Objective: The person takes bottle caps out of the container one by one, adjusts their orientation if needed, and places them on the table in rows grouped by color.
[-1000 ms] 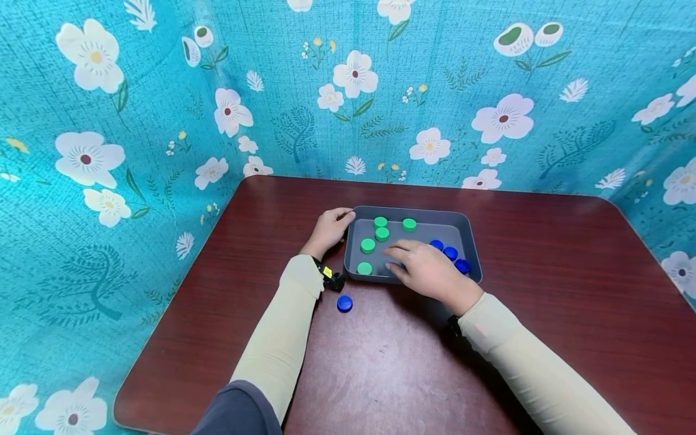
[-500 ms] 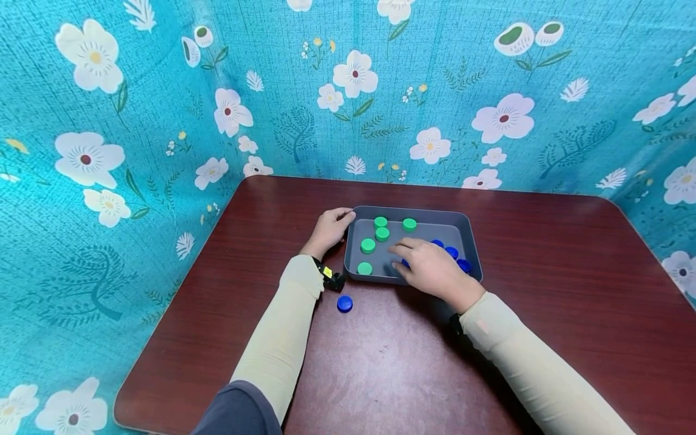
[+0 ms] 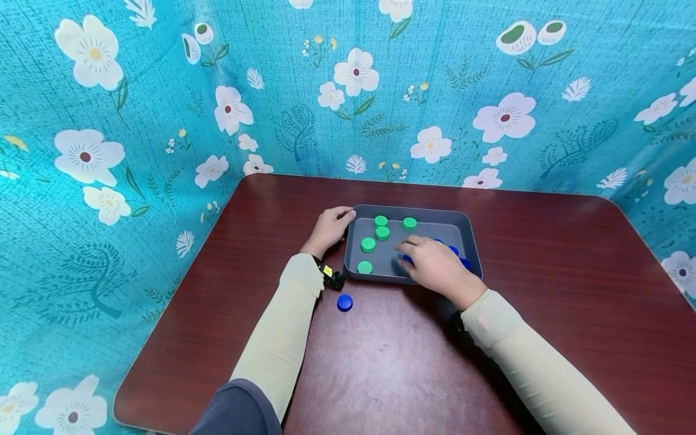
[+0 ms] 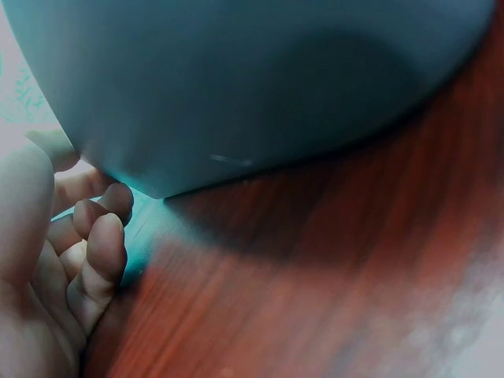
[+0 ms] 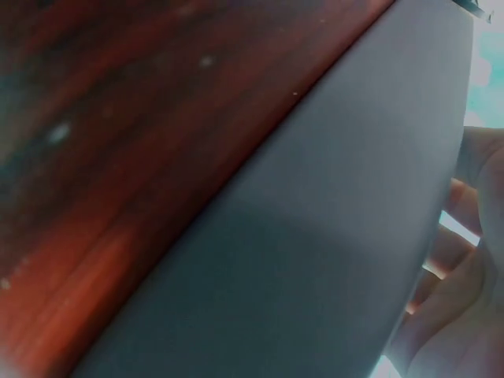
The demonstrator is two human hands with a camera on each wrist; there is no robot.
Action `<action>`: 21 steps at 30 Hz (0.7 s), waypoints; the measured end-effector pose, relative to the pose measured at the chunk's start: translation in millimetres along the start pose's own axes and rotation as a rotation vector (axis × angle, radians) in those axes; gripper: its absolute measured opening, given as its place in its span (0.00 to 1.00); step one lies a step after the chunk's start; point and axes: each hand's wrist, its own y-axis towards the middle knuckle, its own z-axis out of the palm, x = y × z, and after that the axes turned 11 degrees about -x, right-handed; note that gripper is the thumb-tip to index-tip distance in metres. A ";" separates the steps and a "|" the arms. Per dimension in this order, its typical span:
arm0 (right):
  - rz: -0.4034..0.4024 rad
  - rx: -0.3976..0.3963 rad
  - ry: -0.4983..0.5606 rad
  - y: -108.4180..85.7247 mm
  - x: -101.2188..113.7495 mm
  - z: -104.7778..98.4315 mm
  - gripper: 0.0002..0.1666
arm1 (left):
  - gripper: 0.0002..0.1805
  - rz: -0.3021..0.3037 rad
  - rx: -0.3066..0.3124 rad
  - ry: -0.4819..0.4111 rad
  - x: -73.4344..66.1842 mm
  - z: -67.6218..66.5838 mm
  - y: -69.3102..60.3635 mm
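A grey rectangular tray [image 3: 391, 277] stands on the table with green and blue bottle caps in it. My left hand [image 3: 328, 231] grips the tray's left end near the far corner, thumb at the rim; in the left wrist view its fingers [image 4: 106, 252] curl beside the tray's outer wall. Over the tray's right half, my right hand [image 3: 435, 266] pinches a blue bottle cap [image 3: 408, 258] between thumb and fingers. Other blue caps [image 3: 465, 264] lie beyond that hand, partly hidden. Several green caps [image 3: 368, 244] sit toward the left side. The right wrist view shows mainly the tray's outer wall [image 5: 315, 213].
One more blue cap [image 3: 345, 302] lies on the brown table [image 3: 370, 374] in front of the tray, close to the left wrist. A blue flowered curtain [image 3: 304, 78] hangs behind the table and along its left side.
My right hand has moved a little to the right inside the tray, and the pinched blue cap has gone with it. The left hand has stayed at the tray's end.
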 end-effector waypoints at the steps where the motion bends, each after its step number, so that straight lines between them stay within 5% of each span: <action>1: 0.001 0.000 -0.001 -0.4 -0.6 0.7 0.20 | 0.23 0.000 0.000 0.002 0.2 0.0 0.0; 21: 0.060 0.092 -0.051 -2.6 -7.9 4.5 0.22 | 0.23 0.002 -0.006 -0.007 1.2 0.8 0.0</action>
